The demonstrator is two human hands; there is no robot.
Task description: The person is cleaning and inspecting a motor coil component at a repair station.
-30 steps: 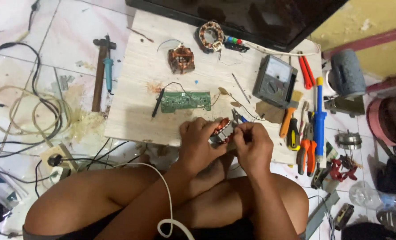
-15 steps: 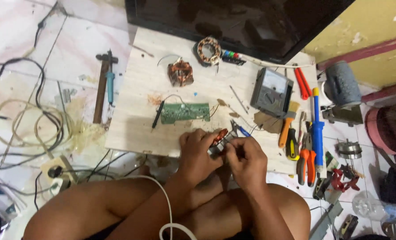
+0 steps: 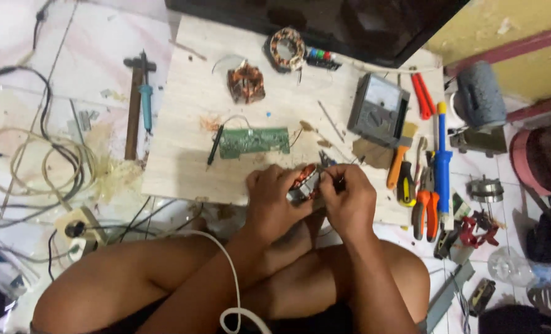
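Sitting: a person is sitting cross-legged on the floor at the near edge of the pale wooden board (image 3: 195, 111), keeping the work low and close.
Left hand (image 3: 274, 199): is closing around the small copper-wound motor stator (image 3: 305, 180), steadying it just above the board's edge.
Right hand (image 3: 348, 199): is curling shut, pinching something thin at the stator; what it is cannot be told.
Green circuit board (image 3: 254, 141): is lying flat just beyond the hands.
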